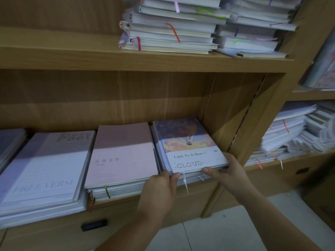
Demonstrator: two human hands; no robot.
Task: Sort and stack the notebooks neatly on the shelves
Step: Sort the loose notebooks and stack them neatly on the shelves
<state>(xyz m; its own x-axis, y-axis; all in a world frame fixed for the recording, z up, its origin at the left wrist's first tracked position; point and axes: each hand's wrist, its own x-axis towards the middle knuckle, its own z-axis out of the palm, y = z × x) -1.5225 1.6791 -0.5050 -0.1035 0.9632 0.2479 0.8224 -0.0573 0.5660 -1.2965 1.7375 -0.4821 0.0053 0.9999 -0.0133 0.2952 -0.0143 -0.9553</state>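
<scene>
FREEVERSE notebook stack (45,169) sat well left of the CLOUD diary (190,147), pink notebook stack (123,156) just left of it, all on the lower shelf (203,192). Left hand (161,187) gripped the diary's near-left corner, fingers (175,175) curled. Right hand (228,169) gripped the near-right corner. Diary's long axis ran away from both hands into the shelf, slightly skewed. Both hands equally near.

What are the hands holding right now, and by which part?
Both hands grip the CLOUD notebook at its near edge: left hand at the front-left corner, right hand round the front-right corner. Whether notebooks beneath are held cannot be told.
</scene>
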